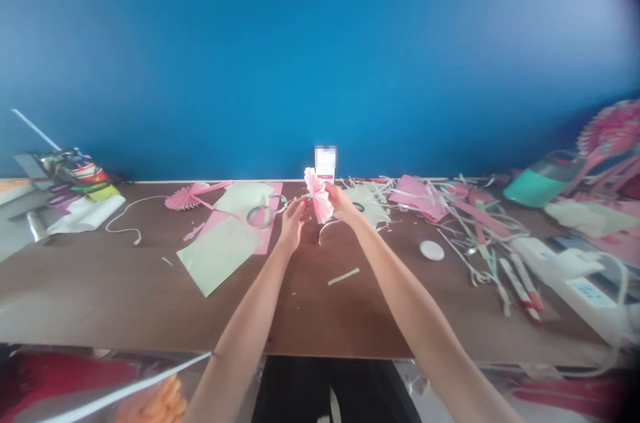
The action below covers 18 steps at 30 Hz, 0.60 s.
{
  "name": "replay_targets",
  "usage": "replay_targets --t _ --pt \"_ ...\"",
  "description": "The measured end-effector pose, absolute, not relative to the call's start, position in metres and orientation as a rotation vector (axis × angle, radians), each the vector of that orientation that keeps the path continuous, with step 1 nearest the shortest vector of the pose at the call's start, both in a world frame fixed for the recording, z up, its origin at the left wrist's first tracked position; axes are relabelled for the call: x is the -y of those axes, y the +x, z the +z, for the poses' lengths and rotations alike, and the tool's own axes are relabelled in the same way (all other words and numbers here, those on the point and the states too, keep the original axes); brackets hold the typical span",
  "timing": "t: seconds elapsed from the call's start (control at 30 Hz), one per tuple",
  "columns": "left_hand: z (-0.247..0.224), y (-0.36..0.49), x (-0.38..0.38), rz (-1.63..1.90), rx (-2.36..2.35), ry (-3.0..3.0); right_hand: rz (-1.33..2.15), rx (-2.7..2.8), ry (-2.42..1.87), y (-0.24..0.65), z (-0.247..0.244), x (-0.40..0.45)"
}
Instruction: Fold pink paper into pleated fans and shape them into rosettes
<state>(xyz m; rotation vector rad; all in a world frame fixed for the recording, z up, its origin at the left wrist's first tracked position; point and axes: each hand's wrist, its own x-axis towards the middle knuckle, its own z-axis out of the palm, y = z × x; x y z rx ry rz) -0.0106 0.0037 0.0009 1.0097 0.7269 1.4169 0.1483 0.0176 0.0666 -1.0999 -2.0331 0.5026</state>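
A pleated pink and white paper piece is held up over the middle of the table. My right hand is closed on its right side. My left hand is at its left edge, fingers curled close to the paper; whether they grip it is too small to tell. Just behind the paper stands a phone with a lit screen. Scissors lie left of my left hand, on pale green and pink sheets.
Pale green paper and a pink pleated fan lie left on the brown table. Paper scraps, a white disc, markers, a power strip and a green container are at right.
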Motion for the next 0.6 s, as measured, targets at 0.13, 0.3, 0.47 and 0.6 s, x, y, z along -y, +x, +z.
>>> replay_targets --t 0.13,0.3,0.47,0.6 --pt "0.003 -0.009 -0.001 1.464 -0.684 0.986 1.039 1.807 -0.931 0.15 0.06 -0.008" --pt "0.01 -0.007 0.007 1.556 -0.747 1.058 1.198 1.738 -0.956 0.148 0.062 0.0" --pt "0.016 -0.006 0.016 1.842 -1.063 1.383 0.999 1.947 -0.987 0.147 0.067 -0.009" --pt "0.015 -0.005 0.018 1.719 -1.294 1.785 0.778 2.12 -1.119 0.146 0.072 -0.011"
